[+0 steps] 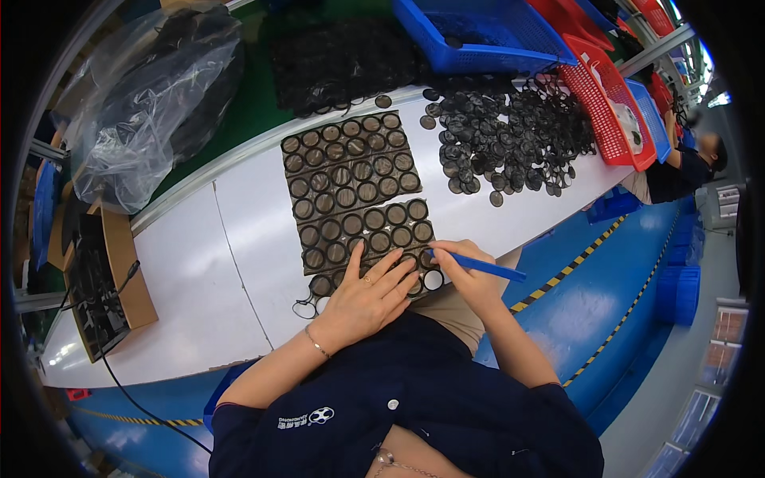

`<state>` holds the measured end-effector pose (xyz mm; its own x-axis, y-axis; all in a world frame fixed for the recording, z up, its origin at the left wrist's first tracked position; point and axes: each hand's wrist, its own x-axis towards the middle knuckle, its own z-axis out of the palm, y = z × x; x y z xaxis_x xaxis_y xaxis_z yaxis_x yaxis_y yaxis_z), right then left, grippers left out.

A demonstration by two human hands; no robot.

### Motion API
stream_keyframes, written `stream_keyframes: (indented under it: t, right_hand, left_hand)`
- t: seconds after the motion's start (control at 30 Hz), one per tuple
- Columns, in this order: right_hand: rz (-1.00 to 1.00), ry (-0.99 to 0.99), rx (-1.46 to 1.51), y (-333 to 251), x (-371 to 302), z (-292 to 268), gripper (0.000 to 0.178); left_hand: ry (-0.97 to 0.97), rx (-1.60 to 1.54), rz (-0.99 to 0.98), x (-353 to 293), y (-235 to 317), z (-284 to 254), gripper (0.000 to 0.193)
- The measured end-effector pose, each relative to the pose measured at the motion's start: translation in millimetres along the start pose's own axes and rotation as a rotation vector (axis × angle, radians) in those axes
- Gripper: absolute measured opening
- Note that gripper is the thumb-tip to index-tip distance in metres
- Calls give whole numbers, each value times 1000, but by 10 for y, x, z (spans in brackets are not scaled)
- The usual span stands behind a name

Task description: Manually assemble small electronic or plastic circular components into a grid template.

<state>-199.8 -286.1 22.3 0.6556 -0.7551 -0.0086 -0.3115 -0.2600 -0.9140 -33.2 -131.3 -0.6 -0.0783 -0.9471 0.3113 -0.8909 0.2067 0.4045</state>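
Dark blue shirt (414, 398) at 6 o'clock, nearest the lens. Above it, left hand (368, 296) spread flat, fingers fanned, pressing the near edge of the brown tray (362, 219) of black rings. Right hand (466, 275) at 4 o'clock of the tray, pinched around a blue pen-like tool (482, 267), tip aimed at a white-centred ring (433, 279) at the tray's near corner. Tray lying mid-table on the white table (199, 271); loose heap of black rings (510, 135) at 1 o'clock; blue basket (478, 36) and red basket (610, 103) beyond; clear plastic bag (151, 95) at 10 o'clock; cardboard box (107, 279) at 9 o'clock. Risks, judged: tool tip slipping and flicking a ring out of its pocket; uneven palm pressure tilting the tray over the table's near edge.
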Motion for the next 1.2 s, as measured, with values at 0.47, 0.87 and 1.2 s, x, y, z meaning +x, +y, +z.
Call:
stream_keyframes:
  t: [0.47, 0.87, 1.2]
  right_hand:
    - [-184, 45, -170, 71, -154, 70, 13]
    - [-571, 147, -666, 95, 8, -19, 28]
    - [3, -31, 84, 79, 235, 114, 21]
  left_hand:
    - [-31, -13, 2, -6, -4, -10, 46]
    - [-25, 9, 14, -22, -6, 24, 45]
    - [-12, 6, 19, -17, -3, 24, 45]
